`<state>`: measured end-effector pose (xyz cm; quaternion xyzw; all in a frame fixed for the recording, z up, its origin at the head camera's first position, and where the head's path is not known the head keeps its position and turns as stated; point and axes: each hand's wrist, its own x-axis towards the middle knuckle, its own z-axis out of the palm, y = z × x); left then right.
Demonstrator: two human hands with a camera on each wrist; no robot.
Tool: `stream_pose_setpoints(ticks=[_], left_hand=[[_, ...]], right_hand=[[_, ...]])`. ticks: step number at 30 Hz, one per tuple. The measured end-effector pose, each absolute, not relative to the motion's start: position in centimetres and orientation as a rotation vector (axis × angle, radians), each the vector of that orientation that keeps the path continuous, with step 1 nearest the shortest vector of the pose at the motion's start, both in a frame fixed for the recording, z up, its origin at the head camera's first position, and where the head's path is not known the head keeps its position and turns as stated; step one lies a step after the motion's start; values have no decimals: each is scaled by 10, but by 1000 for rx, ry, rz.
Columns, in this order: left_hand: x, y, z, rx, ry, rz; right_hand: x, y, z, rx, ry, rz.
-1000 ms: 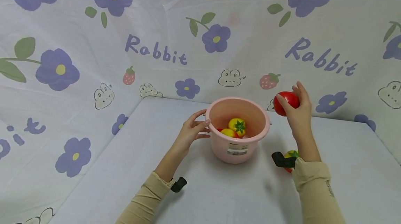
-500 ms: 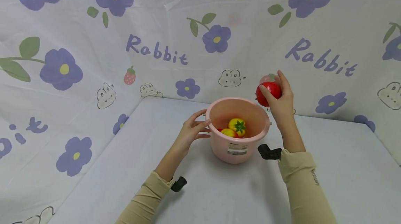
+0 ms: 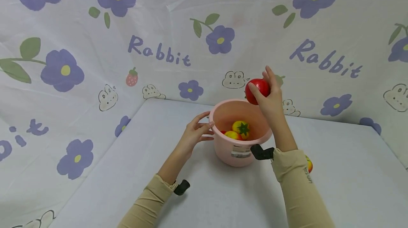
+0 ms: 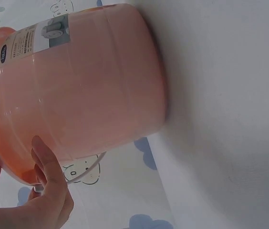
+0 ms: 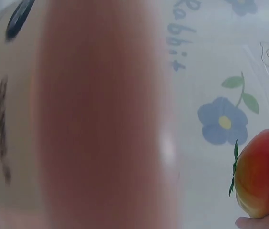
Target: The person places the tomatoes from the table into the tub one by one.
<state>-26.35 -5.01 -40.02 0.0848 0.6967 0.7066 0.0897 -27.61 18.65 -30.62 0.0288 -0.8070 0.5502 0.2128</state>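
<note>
A pink bucket [image 3: 237, 155] stands upright on the table, with several red and yellow tomatoes [image 3: 241, 128] inside. At its left side, my left hand [image 3: 191, 134] holds the rim; in the left wrist view, thumb and fingers [image 4: 48, 164] meet the rim near the handle joint. Above the bucket's right back rim, my right hand [image 3: 271, 102] grips a red tomato [image 3: 257, 91] between thumb and fingers. The right wrist view shows this tomato's [image 5: 263, 176] green leaves and yellowish end; a blurred close shape covers much of that view.
Another tomato [image 3: 309, 164] lies on the table, mostly hidden behind the right sleeve [image 3: 296, 182]. The white table [image 3: 204, 199] meets a flower-patterned cloth [image 3: 204, 68] at the back and left. A thin handle [image 4: 89, 169] hangs at the bucket's side.
My right hand has carried the red tomato leftward and slightly up, from right of the bucket to above its rim. My left hand and the bucket have stayed put.
</note>
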Motion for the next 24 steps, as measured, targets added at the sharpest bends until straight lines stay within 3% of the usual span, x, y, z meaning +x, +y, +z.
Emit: stream_pose_setpoints(ticks=[24], left_hand=[[-265, -50, -400, 266, 2062, 2113]], right_hand=[[-285, 136, -301, 234, -2209, 1683]])
